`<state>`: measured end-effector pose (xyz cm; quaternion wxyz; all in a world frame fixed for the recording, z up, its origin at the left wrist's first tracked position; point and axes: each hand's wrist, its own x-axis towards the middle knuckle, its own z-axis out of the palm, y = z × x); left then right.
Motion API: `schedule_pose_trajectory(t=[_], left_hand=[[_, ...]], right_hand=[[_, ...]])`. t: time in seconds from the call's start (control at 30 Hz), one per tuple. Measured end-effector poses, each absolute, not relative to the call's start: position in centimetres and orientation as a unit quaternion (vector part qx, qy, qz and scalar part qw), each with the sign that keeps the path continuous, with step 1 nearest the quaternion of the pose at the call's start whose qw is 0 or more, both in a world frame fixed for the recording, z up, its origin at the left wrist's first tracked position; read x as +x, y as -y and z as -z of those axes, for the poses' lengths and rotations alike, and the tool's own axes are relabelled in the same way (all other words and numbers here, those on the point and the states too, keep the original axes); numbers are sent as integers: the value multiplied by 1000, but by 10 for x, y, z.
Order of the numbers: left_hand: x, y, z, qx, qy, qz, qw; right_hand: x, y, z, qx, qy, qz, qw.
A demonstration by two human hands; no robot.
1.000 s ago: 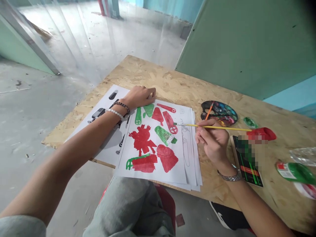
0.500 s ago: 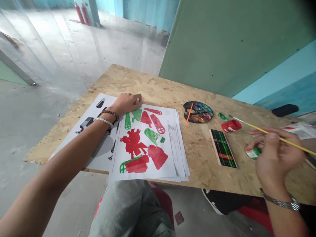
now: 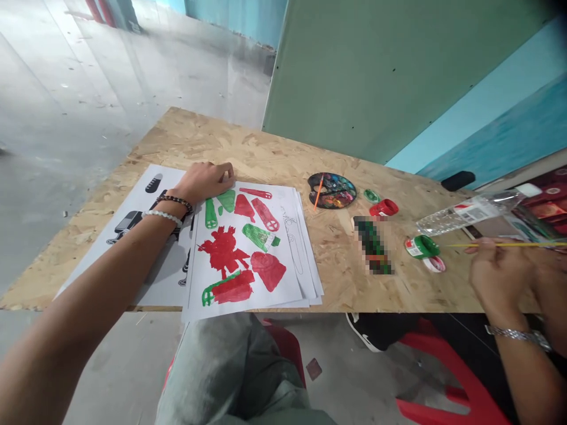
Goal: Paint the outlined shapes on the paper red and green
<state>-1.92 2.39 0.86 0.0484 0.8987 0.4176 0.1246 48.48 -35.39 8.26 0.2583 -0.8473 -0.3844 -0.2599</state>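
Now the right grip (image 3: 500,274) clamps one yellow paintbrush (image 3: 509,244); the empty left grip (image 3: 204,181) rests on stacked sheets (image 3: 166,177).

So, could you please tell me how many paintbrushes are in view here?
2: a yellow brush in the right hand, and an orange brush on the palette. More could be hidden at the right edge.

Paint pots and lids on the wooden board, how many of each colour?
Red round paint pot: 1
Green small round lid and green labelled paint pot: 2
White round lid with red on it: 1
Total: 4
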Motion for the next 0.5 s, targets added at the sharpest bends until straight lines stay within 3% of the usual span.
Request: schedule_pose_trajectory(t=[0.23,0.5], left_hand=[[-20,-23,-8,894,-424,-131,55],[-18,-22,-10,894,-426,-127,60]], right_hand=[[499,338,-66,-883,349,136,282],[509,332,-63,-875,337,110,330]])
